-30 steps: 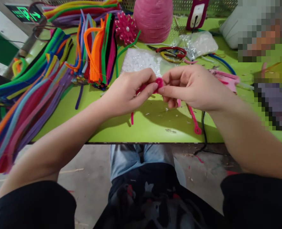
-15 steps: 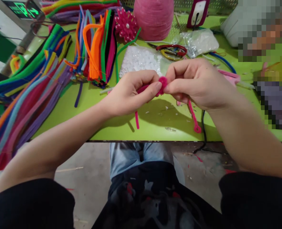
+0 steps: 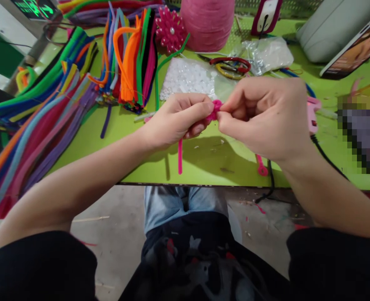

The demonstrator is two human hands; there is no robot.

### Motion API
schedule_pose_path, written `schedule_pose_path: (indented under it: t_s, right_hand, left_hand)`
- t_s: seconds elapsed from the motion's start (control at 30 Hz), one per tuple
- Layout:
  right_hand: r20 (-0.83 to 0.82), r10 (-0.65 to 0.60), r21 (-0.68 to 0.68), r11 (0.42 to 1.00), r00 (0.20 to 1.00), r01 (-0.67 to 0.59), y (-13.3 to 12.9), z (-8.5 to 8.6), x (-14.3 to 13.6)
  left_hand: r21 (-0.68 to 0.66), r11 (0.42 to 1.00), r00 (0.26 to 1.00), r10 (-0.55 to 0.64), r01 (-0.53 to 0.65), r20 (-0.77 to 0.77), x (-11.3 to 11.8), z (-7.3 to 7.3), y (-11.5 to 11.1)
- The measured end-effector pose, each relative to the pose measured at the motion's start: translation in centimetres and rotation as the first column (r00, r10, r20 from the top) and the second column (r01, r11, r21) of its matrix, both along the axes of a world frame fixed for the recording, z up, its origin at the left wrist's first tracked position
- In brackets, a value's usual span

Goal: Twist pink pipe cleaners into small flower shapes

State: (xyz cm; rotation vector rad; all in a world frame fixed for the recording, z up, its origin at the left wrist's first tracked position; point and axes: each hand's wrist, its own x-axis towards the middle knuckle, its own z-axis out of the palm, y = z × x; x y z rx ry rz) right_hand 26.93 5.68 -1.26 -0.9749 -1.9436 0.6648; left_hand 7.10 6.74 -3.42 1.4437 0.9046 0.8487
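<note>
A magenta pipe cleaner [image 3: 216,108], curled into a small fuzzy bunch, is held between my two hands above the green table. My left hand [image 3: 183,119] pinches it between thumb and fingers. One straight magenta strand [image 3: 180,156] hangs down below that hand. My right hand [image 3: 264,117] is closed in a pinch at the bunch's right side, thumb and forefinger on its edge. Under the right wrist, another magenta piece with a looped end [image 3: 262,168] lies on the table, partly hidden by the hand.
Pipe cleaner bundles [image 3: 130,62] lie at the left. Behind my hands are a bag of white beads [image 3: 188,77], red-and-yellow-handled tools [image 3: 230,67], a pink flower [image 3: 171,30] and a pink spool [image 3: 206,25]. A pink tool [image 3: 313,115] with a black cord lies right.
My right hand has turned and its knuckles have risen, still pinching at the bunch. The left fingers have shifted on it. The view has moved slightly, showing more of the screen at right.
</note>
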Motion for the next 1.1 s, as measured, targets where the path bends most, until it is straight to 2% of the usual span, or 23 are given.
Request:
schedule_pose_path:
  t_s: [0.17,0.27,0.33,0.4,0.5,0.6,0.67,0.77,0.83,0.87,0.93,0.97,1.03,1.1]
  right_hand:
    - [0.282,-0.031,0.186,0.982,0.959,-0.022,-0.2,0.4,0.3]
    - [0.439,-0.081,0.342,0.936,0.895,-0.082,0.1,0.6,0.3]
    - [0.519,-0.097,0.361,0.926,0.849,-0.115,0.4,0.6,0.3]
    - [0.557,-0.07,0.322,0.937,0.828,-0.137,0.6,0.6,0.2]
    - [0.494,0.056,0.218,0.958,0.868,-0.186,1.0,0.7,0.1]
    - [0.339,0.192,0.005,0.979,0.921,-0.206,1.3,0.9,-0.3]
    - [0.32,0.231,-0.11,0.972,0.919,-0.207,1.7,0.9,-0.4]
    - [0.456,0.2,-0.051,0.979,0.867,-0.199,2.3,0.6,0.1]
    - [0.513,0.141,0.1,0.97,0.847,-0.222,2.7,0.1,0.9]
    - [0.507,0.117,0.182,0.954,0.854,-0.239,2.8,-0.2,1.4]
    - [0.383,0.081,0.31,0.927,0.92,-0.21,2.8,-0.7,2.1]
    - [0.269,0.072,0.307,0.939,0.961,-0.156,2.6,-0.8,2.2]
    - [0.021,0.091,0.132,0.987,0.996,-0.093,2.1,-0.7,2.0]
    - [-0.16,0.126,-0.107,0.984,0.979,-0.144,1.5,-0.2,1.3]
  left_hand:
    - [0.012,1.0,1.0,-0.022,0.022,-0.018,-0.3,0.0,0.4]
    - [-0.049,0.997,0.998,-0.068,0.067,-0.016,-0.6,-0.1,0.7]
    - [-0.111,0.989,0.995,-0.1,0.101,0.009,-0.7,-0.1,0.9]
    - [-0.186,0.973,0.99,-0.134,0.139,0.04,-0.7,0.0,1.1]
    - [-0.279,0.943,0.982,-0.162,0.182,0.096,-0.8,0.1,1.2]
    - [-0.318,0.922,0.975,-0.198,0.22,0.101,-1.0,0.5,1.4]
    - [-0.327,0.912,0.969,-0.231,0.247,0.086,-1.1,0.8,1.4]
    - [-0.329,0.912,0.969,-0.235,0.245,0.073,-1.3,1.1,1.2]
    - [-0.266,0.944,0.981,-0.19,0.194,0.039,-1.4,1.2,0.9]
    - [-0.189,0.968,0.987,-0.162,0.163,0.019,-1.5,1.2,0.8]
    - [0.047,0.994,0.995,-0.099,0.099,0.001,-1.6,1.1,0.5]
    - [0.182,0.981,0.998,-0.065,0.065,-0.006,-1.7,1.1,0.4]
    - [0.414,0.91,1.0,0.016,-0.006,-0.02,-2.0,1.1,0.2]
    - [0.564,0.823,0.991,0.121,-0.064,-0.064,-2.1,1.3,0.1]
